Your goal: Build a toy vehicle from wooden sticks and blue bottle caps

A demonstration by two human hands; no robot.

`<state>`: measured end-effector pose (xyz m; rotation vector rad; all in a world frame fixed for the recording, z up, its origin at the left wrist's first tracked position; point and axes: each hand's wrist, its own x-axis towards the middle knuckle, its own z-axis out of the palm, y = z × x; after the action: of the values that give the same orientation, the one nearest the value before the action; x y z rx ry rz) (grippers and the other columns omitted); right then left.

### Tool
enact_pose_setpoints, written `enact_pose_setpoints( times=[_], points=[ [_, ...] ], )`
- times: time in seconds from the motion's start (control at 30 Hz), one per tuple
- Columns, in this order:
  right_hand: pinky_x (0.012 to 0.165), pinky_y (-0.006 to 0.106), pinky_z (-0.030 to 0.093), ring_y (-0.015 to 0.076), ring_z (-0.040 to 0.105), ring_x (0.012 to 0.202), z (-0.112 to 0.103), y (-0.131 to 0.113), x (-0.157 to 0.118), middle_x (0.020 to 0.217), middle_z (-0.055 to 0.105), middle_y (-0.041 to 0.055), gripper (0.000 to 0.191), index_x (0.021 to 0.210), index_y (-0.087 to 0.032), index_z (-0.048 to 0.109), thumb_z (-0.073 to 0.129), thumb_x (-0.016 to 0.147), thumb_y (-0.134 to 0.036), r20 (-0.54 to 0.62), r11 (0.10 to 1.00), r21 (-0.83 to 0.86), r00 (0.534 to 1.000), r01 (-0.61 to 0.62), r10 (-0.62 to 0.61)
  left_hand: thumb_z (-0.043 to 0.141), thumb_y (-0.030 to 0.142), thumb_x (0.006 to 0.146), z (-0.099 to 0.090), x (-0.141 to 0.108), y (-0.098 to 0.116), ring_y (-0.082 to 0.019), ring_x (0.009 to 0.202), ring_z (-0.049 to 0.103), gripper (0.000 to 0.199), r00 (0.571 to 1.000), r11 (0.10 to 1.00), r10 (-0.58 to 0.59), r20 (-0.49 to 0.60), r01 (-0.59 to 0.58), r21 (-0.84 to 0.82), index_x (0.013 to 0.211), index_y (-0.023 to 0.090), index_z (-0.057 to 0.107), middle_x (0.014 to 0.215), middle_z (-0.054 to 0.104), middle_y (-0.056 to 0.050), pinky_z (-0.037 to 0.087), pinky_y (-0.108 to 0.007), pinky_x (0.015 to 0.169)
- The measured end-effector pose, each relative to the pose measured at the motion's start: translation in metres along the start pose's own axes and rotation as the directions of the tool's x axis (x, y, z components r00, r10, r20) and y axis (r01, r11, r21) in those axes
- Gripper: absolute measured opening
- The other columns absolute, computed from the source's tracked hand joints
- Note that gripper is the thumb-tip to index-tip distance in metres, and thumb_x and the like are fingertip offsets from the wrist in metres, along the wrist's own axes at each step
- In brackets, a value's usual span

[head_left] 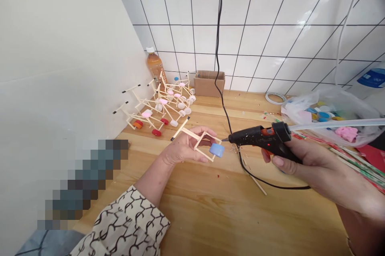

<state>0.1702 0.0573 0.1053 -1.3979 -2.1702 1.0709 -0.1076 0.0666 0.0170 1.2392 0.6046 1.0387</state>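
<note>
My left hand [183, 146] grips a small wooden stick frame [197, 142] with a blue bottle cap [217, 150] between two sticks at its right end. A crossbar with black tips sticks out past my wrist side. In my right hand [306, 163] is a black glue gun [261, 137], its fingers wrapped round the handle. The nozzle points left and is at the end of a stick near the blue cap; whether it touches cannot be made out. A clear glue stick [337, 124] juts from the gun's back, and a small red light shows on its side.
Several finished-looking stick models [162, 103] with cap wheels stand at the back left, by a drink bottle [155, 66]. A cardboard box [209, 84] is against the tiled wall. A black cable [221, 47] hangs down and loops across the table. Right: tape roll [275, 98], bag of caps [321, 113].
</note>
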Motion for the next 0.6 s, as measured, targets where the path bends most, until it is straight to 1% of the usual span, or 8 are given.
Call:
enact_pose_setpoints(
  times=[0.2, 0.37, 0.5, 0.6],
  points=[
    [0.057, 0.029, 0.044, 0.0202, 0.051, 0.068, 0.002, 0.007, 0.0, 0.072, 0.057, 0.0015, 0.032, 0.08, -0.023, 0.062, 0.052, 0.077, -0.054, -0.013, 0.999, 0.022, 1.0, 0.023, -0.023, 0.082, 0.006, 0.048, -0.001, -0.001, -0.001, -0.021, 0.098, 0.059, 0.059, 1.0, 1.0, -0.008, 0.011, 0.008, 0.016, 0.103, 0.017, 0.062, 0.1, 0.063, -0.008, 0.045, -0.037, 0.092],
    [0.057, 0.03, 0.045, 0.0206, 0.053, 0.068, 0.003, 0.012, 0.0, 0.071, 0.057, 0.0013, 0.031, 0.079, -0.024, 0.063, 0.053, 0.076, -0.054, -0.019, 0.999, 0.041, 1.0, 0.016, -0.016, 0.081, 0.006, 0.05, -0.001, -0.001, -0.002, -0.02, 0.097, 0.058, 0.06, 1.0, 1.0, 0.0, 0.005, 0.0, 0.007, 0.105, 0.017, 0.061, 0.099, 0.062, -0.007, 0.045, -0.036, 0.091],
    [0.06, 0.031, 0.047, 0.0215, 0.054, 0.071, 0.003, 0.013, 0.0, 0.075, 0.06, 0.0012, 0.031, 0.086, -0.025, 0.065, 0.054, 0.077, -0.053, -0.017, 0.998, 0.053, 1.0, 0.025, -0.024, 0.082, 0.006, 0.048, 0.001, -0.001, -0.001, -0.02, 0.096, 0.058, 0.059, 1.0, 1.0, -0.002, -0.009, 0.002, 0.003, 0.103, 0.017, 0.063, 0.098, 0.062, -0.007, 0.045, -0.036, 0.091],
    [0.06, 0.031, 0.048, 0.0224, 0.055, 0.072, 0.003, 0.013, -0.001, 0.076, 0.061, 0.0019, 0.032, 0.089, -0.025, 0.066, 0.054, 0.077, -0.053, -0.019, 0.999, 0.048, 1.0, 0.02, -0.019, 0.082, 0.005, 0.047, 0.002, -0.001, -0.001, -0.02, 0.096, 0.058, 0.059, 1.0, 1.0, 0.003, -0.012, -0.003, -0.011, 0.102, 0.017, 0.063, 0.098, 0.062, -0.006, 0.045, -0.034, 0.09]
  ],
)
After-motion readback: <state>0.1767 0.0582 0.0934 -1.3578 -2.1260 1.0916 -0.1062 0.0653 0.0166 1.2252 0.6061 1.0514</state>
